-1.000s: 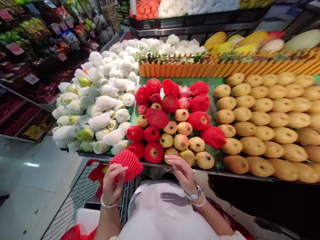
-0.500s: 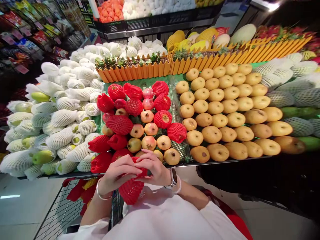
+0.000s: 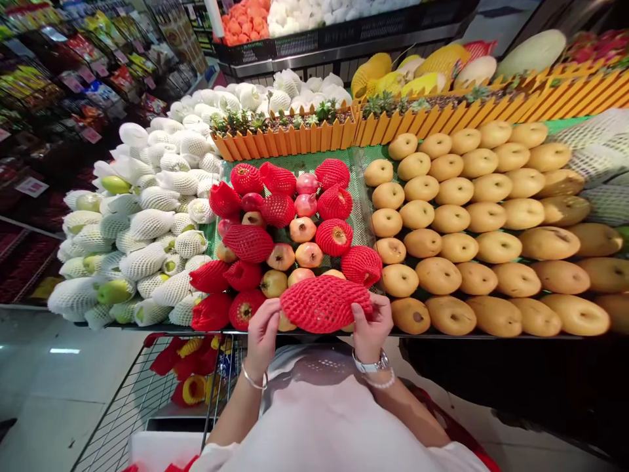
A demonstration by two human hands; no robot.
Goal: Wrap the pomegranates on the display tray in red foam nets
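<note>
A red foam fruit net (image 3: 322, 303) is held out level above the front edge of the pomegranate display. Its left end is pinched in my left hand (image 3: 264, 334), and my right hand (image 3: 372, 324) grips the right end with the thumb on top. The net bulges in the middle; I cannot make out whether a fruit is inside. Just beyond it lie bare pomegranates (image 3: 280, 256), and several more sit in red nets (image 3: 248, 242). The nearest pomegranates are partly hidden behind the held net.
Rows of tan pears (image 3: 455, 247) lie to the right, and white-netted fruit (image 3: 153, 224) is heaped on the left. An orange picket planter (image 3: 289, 139) runs along the back. At lower left stands a wire shopping cart (image 3: 125, 387) with red and yellow foam nets (image 3: 194, 387).
My hands have moved apart and forward, from close together near my chest to the two ends of the red net. The net has turned from hanging down to lying level. The view has shifted.
</note>
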